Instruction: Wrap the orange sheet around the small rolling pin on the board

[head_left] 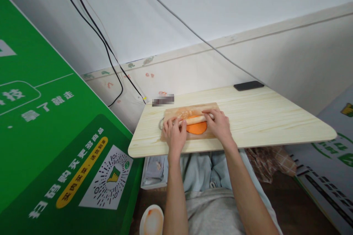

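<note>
Orange dough sheet (196, 129): flat and rounded, dough by its look, lying on the board toward its near side; most of what shows is on the near side of the pin, with a little orange on the far side. I judge even pressure matters most, so neither edge thins before the middle.
Rolling pin (196, 119): pale, lying left to right across the sheet, its right end slightly farther off. I'd want it level, and I'd turn the sheet between passes to hold it round.
Left hand (174, 132): fingers curled over the pin's left end, closed loosely around it. My thumb is close to the sheet's left edge, so I should guard against denting it.
Right hand (217, 122): bent over the pin's right end, closed on it with the fingers together; how firmly I press, I cannot tell. Matching the left hand's push would make the pin travel straight.
Wooden board (213, 107): beneath the sheet, with orange traces and pale specks on its far part; specks could mark the surface if rolled in. I'd watch for the board sliding.
Wire loop (161, 123): just beside the board's left edge; what it belongs to is hidden.
Table (275, 117): pale wood grain, carrying the board near its near edge.
Phone (248, 85): far right, well apart from the rolling.
</note>
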{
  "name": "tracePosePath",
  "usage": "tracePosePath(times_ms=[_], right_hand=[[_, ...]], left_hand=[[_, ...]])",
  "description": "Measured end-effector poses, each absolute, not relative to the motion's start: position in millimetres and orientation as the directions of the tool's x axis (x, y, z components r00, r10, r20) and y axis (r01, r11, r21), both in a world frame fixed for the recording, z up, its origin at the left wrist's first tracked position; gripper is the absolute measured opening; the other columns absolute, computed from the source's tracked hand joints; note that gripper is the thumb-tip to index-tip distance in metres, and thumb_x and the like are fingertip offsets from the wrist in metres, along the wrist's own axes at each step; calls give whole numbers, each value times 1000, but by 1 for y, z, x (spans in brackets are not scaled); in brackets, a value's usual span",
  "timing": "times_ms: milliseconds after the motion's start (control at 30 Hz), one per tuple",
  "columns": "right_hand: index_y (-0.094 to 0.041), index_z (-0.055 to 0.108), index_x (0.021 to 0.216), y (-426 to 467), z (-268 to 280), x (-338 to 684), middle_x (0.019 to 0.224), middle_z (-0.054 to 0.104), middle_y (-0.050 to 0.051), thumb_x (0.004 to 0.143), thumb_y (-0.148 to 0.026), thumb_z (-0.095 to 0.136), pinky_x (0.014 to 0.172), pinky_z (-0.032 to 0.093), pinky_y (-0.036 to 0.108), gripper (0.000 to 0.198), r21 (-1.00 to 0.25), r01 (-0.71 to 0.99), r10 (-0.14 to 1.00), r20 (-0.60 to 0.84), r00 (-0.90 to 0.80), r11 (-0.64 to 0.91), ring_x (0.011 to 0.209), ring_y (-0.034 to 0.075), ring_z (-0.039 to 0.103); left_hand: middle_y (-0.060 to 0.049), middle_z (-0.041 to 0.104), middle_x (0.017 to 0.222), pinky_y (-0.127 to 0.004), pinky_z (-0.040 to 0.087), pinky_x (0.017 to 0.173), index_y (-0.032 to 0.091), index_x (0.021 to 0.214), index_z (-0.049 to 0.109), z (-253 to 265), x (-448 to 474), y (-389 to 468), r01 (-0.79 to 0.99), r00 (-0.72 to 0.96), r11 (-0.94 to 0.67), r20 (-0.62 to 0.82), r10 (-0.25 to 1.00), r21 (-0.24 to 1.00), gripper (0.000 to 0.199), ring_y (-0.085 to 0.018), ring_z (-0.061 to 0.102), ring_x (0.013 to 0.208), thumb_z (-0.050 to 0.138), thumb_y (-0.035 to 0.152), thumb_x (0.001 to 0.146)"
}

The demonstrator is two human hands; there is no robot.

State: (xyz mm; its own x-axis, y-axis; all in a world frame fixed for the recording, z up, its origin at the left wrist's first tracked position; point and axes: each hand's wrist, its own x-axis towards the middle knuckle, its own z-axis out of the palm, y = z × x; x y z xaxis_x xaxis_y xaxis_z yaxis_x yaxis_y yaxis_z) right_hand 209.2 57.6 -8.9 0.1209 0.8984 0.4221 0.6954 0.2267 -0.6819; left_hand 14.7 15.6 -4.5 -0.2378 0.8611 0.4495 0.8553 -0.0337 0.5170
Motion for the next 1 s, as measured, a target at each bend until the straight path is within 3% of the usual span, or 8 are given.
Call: tracePosePath(times_ms=[367, 1000], right_hand=[[-29, 83, 117, 56, -7, 208, 127, 82, 11, 111, -38, 53, 98, 45, 48, 32, -647, 726, 903, 421, 86, 233, 122, 35, 66], [-29, 85, 105, 57, -7, 207, 118, 82, 11, 110, -42, 55, 93, 45, 45, 33, -604, 771, 901, 422, 95, 202, 115, 33, 68]], left_hand=[[-11, 76, 134, -52, 43, 121, 29, 118, 83, -5, 14, 16, 858, -242, -17, 434, 868, 513, 29, -33, 58, 137, 58, 41, 110], [-11, 78, 127, -52, 45, 118, 29, 117, 84, -4, 14, 16, 855, -246, -6, 418, 875, 518, 30, -34, 60, 132, 58, 42, 109]])
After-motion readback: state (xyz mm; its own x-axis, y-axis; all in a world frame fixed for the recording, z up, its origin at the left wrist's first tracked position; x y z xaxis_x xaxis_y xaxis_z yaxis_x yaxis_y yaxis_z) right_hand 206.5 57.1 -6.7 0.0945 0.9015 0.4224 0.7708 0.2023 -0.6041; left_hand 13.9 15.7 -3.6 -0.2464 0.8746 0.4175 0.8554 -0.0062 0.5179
